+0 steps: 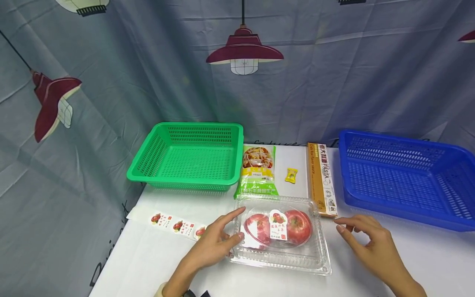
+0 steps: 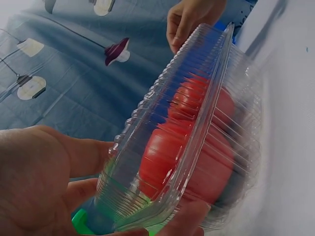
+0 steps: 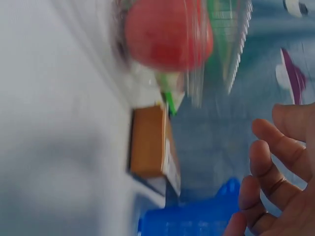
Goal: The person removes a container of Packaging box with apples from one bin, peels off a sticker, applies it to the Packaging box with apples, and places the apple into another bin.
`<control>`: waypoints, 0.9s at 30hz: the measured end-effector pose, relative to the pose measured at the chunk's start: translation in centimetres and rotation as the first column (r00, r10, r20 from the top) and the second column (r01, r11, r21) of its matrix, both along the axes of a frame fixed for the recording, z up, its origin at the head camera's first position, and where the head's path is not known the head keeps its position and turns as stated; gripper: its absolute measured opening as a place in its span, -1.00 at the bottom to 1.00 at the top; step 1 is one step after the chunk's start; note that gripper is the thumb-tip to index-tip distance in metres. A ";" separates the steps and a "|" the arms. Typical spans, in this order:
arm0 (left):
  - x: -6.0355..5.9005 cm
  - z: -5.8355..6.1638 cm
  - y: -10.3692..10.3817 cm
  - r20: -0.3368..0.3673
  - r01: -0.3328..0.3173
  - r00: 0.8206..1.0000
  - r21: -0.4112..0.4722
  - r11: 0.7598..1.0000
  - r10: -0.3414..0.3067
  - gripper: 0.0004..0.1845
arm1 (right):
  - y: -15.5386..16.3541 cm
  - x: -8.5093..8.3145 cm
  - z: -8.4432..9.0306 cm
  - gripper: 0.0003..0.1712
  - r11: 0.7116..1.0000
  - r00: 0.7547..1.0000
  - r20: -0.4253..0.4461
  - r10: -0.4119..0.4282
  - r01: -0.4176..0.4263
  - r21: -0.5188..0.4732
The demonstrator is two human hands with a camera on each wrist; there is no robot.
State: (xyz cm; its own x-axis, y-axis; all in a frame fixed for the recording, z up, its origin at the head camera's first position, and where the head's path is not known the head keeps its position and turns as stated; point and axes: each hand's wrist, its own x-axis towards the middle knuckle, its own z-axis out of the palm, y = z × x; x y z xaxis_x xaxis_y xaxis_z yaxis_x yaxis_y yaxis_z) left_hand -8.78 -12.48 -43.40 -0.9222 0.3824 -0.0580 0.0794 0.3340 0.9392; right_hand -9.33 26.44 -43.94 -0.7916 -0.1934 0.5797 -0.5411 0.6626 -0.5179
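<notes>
A clear plastic fruit box (image 1: 282, 265) with its lid down stands on the white table. Red apples (image 1: 299, 227) show inside it. A white sticker (image 1: 278, 225) with an apple picture lies on the lid. My left hand (image 1: 215, 243) holds the box by its left edge; in the left wrist view, fingers (image 2: 184, 219) lie along its lower side. To the right of the box my right hand (image 1: 375, 245) hovers, apart from it, fingers loosely bent and holding nothing. A strip of similar stickers (image 1: 178, 226) lies left of the box, its right end behind my left hand.
A green basket (image 1: 185, 185) stands at the back left, a blue basket (image 1: 400, 212) at the right. Between them lie a green-and-yellow food packet (image 1: 257, 171), a small yellow wrapped sweet (image 1: 291, 175) and a pasta box (image 1: 321, 179). Behind hangs a grey-blue curtain (image 1: 297, 103).
</notes>
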 end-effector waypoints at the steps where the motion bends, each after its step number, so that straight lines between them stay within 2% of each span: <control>1: 0.0 0.1 0.0 0.011 0.001 1.000 0.004 1.000 -0.001 -0.32 | 0.3 0.0 0.0 -0.60 1.000 0.999 0.019 -0.026 0.026 -0.012; 4: 0.3 0.8 0.1 0.044 -0.003 0.999 0.030 1.000 0.001 -0.29 | 1.6 -0.2 -0.1 -0.72 0.991 0.988 0.103 -0.118 0.124 -0.056; 7: 0.6 2.3 0.3 0.058 -0.009 0.998 0.059 0.998 0.006 -0.29 | 3.3 -0.4 -0.2 -0.88 0.967 0.950 0.247 -0.189 0.225 -0.124; 10: 0.9 3.1 0.4 0.064 -0.014 0.998 0.078 0.997 0.009 -0.29 | 5.1 -0.7 -0.4 -0.81 0.935 0.900 0.399 -0.177 0.280 -0.219; 11: 0.8 3.0 0.3 0.066 -0.015 0.998 0.084 0.996 0.010 -0.29 | 5.7 -0.8 -0.5 -0.78 0.909 0.883 0.459 -0.101 0.270 -0.318; 12: 0.7 2.6 0.3 0.068 -0.018 0.998 0.086 0.996 0.012 -0.29 | 6.2 -0.9 -0.6 -0.76 0.866 0.866 0.500 0.010 0.242 -0.438; 13: 0.6 2.1 0.2 0.069 -0.019 0.998 0.087 0.996 0.013 -0.28 | 6.7 -1.0 -0.7 -0.73 0.799 0.848 0.512 0.140 0.209 -0.563; 14: 0.5 1.5 0.1 0.071 -0.021 0.997 0.088 0.996 0.014 -0.28 | 7.2 -1.2 -0.9 -0.70 0.706 0.821 0.498 0.279 0.176 -0.686; 15: 0.4 1.1 0.1 0.073 -0.022 0.997 0.090 0.996 0.016 -0.28 | 7.7 -1.3 -0.9 -0.65 0.580 0.780 0.461 0.422 0.159 -0.799; 17: 0.1 0.1 -0.1 0.079 -0.024 0.997 0.095 0.995 0.017 -0.27 | 8.6 -1.7 -1.1 -0.57 0.299 0.680 0.341 0.649 0.184 -0.936; 18: 0.0 -0.2 -0.2 0.082 -0.024 0.997 0.100 0.995 0.016 -0.27 | 8.9 -1.8 -1.2 -0.53 0.229 0.645 0.301 0.703 0.196 -0.954; 19: 0.0 -0.3 -0.2 0.086 -0.025 0.996 0.108 0.994 0.016 -0.27 | 9.2 -2.0 -1.3 -0.50 0.180 0.620 0.274 0.735 0.210 -0.961; 21: 0.1 -0.3 -0.1 0.094 -0.027 0.995 0.119 0.992 0.016 -0.27 | 9.6 -2.2 -1.5 -0.49 0.128 0.606 0.253 0.754 0.243 -0.962; 27: 0.1 -0.1 0.2 0.100 -0.039 0.995 0.110 0.993 0.028 -0.27 | 9.9 -2.6 -1.9 -0.51 0.118 0.662 0.293 0.690 0.296 -0.948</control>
